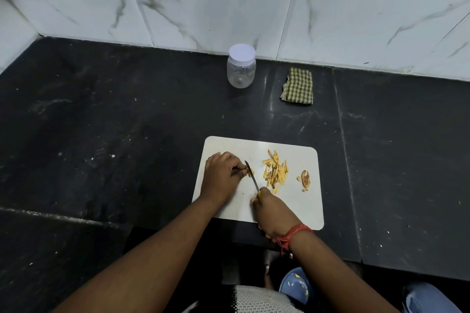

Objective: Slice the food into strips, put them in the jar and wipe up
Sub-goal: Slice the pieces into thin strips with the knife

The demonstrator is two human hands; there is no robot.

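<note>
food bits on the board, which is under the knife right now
The small piece pinned by the left hand; the strip pile and brown end scrap lie apart, untouched.

Dark stone counter point(127, 122), white marble-veined wall tiles point(216, 0)

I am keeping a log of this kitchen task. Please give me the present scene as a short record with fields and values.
left hand: pinches a small food piece on the board
right hand: grips the knife
knife: blade at the held piece
cutting board: white, on the dark counter
cut strips: pile on the board
scraps: right of the pile
jar: lid on, near the wall
cloth: folded, right of the jar
</note>
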